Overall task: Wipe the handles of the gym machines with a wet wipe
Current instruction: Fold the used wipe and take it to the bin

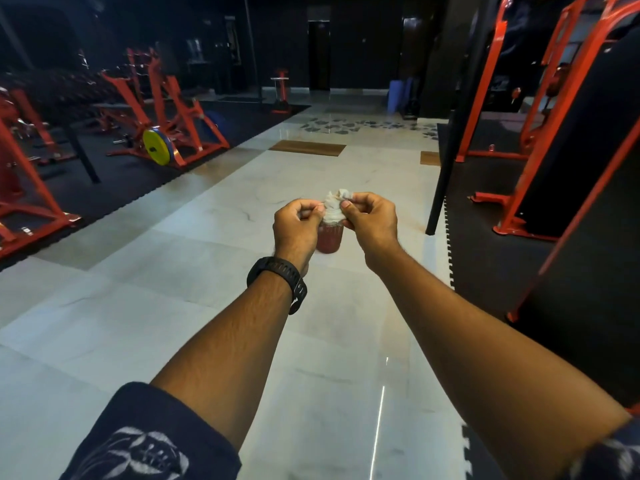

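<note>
A gym is showing here: orange steel machines [166,109] are standing on black rubber mats [114,181] along both sides, a yellow weight plate [157,147] is sitting on one at the left, and a pale tiled floor [242,306] is running between them.

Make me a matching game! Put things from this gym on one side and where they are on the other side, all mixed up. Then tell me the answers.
Things:
1. crumpled white wet wipe
2. round yellow weight plate
3. black wrist watch
4. small red see-through tub

Places:
A. on the left wrist
B. gripped by the left hand, under the wipe
C. pinched by the right hand
D. on the orange machine frame at the left

Pairs: 1-C, 2-D, 3-A, 4-B.
</note>
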The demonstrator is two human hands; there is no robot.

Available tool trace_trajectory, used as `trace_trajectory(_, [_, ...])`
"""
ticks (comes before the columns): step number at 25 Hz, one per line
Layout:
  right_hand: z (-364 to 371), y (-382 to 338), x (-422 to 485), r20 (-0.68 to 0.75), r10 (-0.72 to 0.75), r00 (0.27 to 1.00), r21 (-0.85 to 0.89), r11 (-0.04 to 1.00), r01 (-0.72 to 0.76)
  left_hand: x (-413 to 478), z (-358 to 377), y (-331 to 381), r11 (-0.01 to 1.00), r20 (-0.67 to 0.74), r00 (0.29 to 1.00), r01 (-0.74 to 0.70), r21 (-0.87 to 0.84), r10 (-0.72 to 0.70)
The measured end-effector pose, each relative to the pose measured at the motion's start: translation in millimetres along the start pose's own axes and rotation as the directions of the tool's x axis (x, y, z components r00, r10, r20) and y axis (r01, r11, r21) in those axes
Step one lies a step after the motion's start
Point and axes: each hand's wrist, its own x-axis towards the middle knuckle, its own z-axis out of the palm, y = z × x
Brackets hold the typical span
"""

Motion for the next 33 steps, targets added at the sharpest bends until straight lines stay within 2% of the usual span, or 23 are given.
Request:
trace_trajectory(4, [28, 19, 156, 0.004, -0.041, 0.999, -0.058, 0.997, 0.041, 139, 50, -17, 1.0, -0.011, 1.0, -0.002, -0.007, 0.002])
trace_trajectory(10, [76, 70, 359, 0.006, -0.014, 1.0, -0.049, 0.999, 0.014, 340, 117, -67, 0.999, -0.016, 1.0, 0.024, -0.025, -0.024])
trace_trajectory(16, [134, 117, 563, -0.039, -0.021, 0.999, -0.071, 0.997, 0.018, 553, 176, -115, 1.0, 0.07, 0.997, 0.017, 0.012, -0.018])
trace_trajectory(21, [173, 154, 718, -0.061, 0.015, 0.998, -0.051, 0.999, -0.018, 705, 222, -148, 0.998, 0.073, 0.996, 0.044, 0.042, -0.047])
trace_trajectory(27, [205, 282, 910, -0.068, 0.115, 0.991, -0.064, 0.991, -0.119, 884, 290, -265, 0.986, 0.057, 0.989, 0.129, 0.109, -0.136])
trace_trajectory(33, [215, 425, 1059, -0.107, 0.282, 0.953, -0.152, 0.943, -0.296, 1016, 353, -404, 0.929, 0.048, 0.948, 0.297, 0.222, -0.314])
